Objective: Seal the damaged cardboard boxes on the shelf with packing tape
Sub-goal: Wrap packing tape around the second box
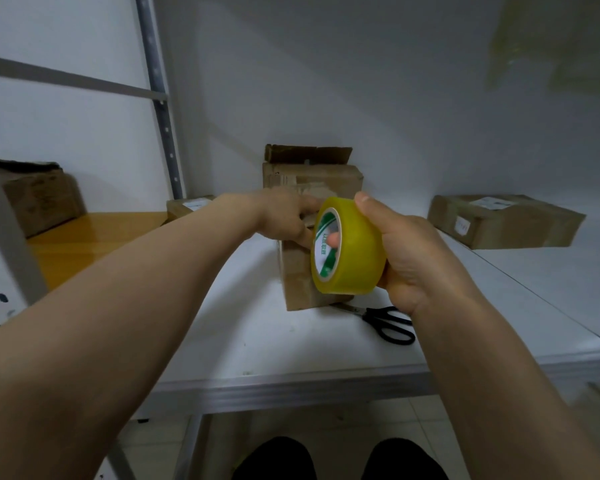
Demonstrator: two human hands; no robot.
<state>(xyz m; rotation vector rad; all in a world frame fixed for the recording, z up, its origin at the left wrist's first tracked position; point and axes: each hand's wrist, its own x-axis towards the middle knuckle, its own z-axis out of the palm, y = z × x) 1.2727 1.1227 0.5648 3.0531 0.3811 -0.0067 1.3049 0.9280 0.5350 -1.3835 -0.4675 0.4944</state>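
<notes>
Right hand (420,258) grips tape roll (357,251), its core hole facing left.

Dim, cool, even light; the white wall (361,81) looks grey. Soft shadow lies below the shelf (257,341) edge. A yellowish smear clouds the upper right corner. The post (160,109) bows with lens distortion.

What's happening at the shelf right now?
A person is working on a small cardboard box on the white shelf. The right hand grips the yellow tape roll over the box; the left hand rests on the box's top beside the roll, though whether it pinches a tape end is unclear. Black scissors lie beside the box.
</notes>
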